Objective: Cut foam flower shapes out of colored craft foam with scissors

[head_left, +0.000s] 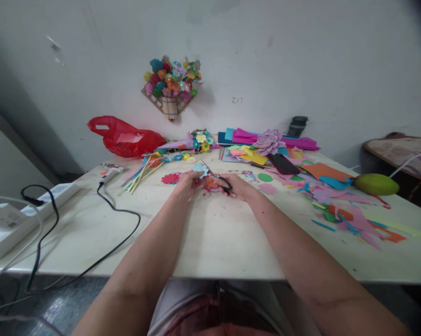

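Between its fingers my left hand (189, 183) holds a light blue paper flower (200, 170) above the table. My right hand (237, 185) is closed around the black handles of a pair of scissors (225, 184). The scissor blades point up and to the left, close to the blue flower's edge; whether they touch it I cannot tell. Red and orange paper pieces (210, 184) lie under and between the hands. Just left of my left hand rests a red paper flower (170, 178). A green paper circle (265, 177) and a pink paper flower (268, 188) lie right of my right hand.
At the left are a glue gun (111, 174) with a trailing black cord and a white power strip (58, 193). A red plastic bag (126, 140) stands behind. Paper scraps (357, 221), a dark phone (283, 164) and a green mango-shaped object (377, 184) lie right. A flower decoration (171, 86) hangs on the wall.
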`<state>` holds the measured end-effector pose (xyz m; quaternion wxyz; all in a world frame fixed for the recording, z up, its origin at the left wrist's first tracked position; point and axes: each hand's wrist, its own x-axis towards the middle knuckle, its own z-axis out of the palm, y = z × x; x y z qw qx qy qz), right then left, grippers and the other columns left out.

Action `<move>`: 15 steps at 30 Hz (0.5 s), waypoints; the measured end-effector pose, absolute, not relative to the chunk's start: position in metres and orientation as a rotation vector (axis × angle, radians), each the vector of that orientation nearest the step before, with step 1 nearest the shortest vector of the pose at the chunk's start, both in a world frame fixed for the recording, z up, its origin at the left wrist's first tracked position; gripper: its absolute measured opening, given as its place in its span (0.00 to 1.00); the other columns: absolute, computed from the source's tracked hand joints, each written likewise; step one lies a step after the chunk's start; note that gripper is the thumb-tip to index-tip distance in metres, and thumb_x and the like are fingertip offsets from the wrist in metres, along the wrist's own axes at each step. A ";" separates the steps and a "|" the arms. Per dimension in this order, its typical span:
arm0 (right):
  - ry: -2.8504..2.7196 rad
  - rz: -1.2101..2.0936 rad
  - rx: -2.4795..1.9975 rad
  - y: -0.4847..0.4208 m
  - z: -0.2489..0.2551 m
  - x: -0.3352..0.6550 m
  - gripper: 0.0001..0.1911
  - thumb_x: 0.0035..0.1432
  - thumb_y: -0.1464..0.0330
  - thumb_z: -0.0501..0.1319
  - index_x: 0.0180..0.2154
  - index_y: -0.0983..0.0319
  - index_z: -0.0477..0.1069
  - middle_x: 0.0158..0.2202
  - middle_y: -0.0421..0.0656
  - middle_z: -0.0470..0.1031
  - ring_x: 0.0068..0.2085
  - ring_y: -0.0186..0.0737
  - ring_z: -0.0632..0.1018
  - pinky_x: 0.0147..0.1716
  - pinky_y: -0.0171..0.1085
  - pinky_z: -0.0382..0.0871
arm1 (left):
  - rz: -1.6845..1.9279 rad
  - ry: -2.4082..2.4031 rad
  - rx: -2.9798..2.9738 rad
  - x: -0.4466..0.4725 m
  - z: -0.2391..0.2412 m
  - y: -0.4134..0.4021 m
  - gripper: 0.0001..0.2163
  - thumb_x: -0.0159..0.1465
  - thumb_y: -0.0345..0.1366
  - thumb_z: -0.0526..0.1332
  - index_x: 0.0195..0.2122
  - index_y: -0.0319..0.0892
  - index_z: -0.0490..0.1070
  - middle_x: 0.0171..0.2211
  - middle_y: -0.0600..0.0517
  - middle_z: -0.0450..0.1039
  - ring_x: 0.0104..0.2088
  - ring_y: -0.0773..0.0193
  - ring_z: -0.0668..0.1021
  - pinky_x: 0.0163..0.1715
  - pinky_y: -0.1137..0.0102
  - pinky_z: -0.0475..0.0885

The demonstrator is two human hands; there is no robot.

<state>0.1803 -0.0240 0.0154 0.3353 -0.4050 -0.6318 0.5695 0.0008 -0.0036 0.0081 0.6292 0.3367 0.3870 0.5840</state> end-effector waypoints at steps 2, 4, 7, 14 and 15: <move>-1.645 1.496 -1.047 -0.023 0.015 0.181 0.13 0.58 0.61 0.59 0.33 0.66 0.67 0.19 0.37 0.66 0.14 0.25 0.64 0.07 0.25 0.45 | 1.331 0.885 0.767 0.001 0.007 -0.002 0.05 0.52 0.23 0.62 0.30 0.33 0.72 0.27 0.44 0.77 0.27 0.62 0.80 0.29 0.71 0.76; -1.646 1.498 -1.046 -0.023 0.014 0.181 0.13 0.57 0.60 0.59 0.33 0.65 0.66 0.19 0.37 0.66 0.14 0.25 0.64 0.07 0.24 0.45 | 1.324 0.885 0.769 0.000 0.006 -0.001 0.04 0.52 0.23 0.61 0.30 0.33 0.72 0.26 0.45 0.77 0.26 0.62 0.80 0.28 0.71 0.76; -1.651 1.489 -1.067 -0.023 0.015 0.180 0.13 0.56 0.60 0.60 0.33 0.65 0.67 0.19 0.36 0.66 0.14 0.25 0.64 0.07 0.25 0.45 | 1.324 0.876 0.781 0.000 0.004 0.000 0.04 0.52 0.23 0.62 0.30 0.33 0.72 0.26 0.45 0.77 0.25 0.62 0.79 0.28 0.71 0.76; -1.643 1.473 -1.077 -0.027 0.019 0.179 0.12 0.56 0.61 0.60 0.33 0.65 0.67 0.18 0.35 0.64 0.14 0.25 0.63 0.08 0.25 0.43 | 1.313 0.882 0.771 0.000 0.007 -0.003 0.06 0.51 0.23 0.62 0.31 0.34 0.72 0.28 0.45 0.77 0.25 0.63 0.79 0.27 0.72 0.76; -1.644 1.471 -1.078 -0.028 0.020 0.178 0.12 0.57 0.62 0.59 0.32 0.65 0.67 0.18 0.36 0.64 0.14 0.25 0.63 0.07 0.25 0.43 | 1.310 0.885 0.771 0.000 0.007 -0.004 0.06 0.51 0.23 0.62 0.31 0.34 0.72 0.28 0.45 0.77 0.25 0.64 0.79 0.26 0.72 0.76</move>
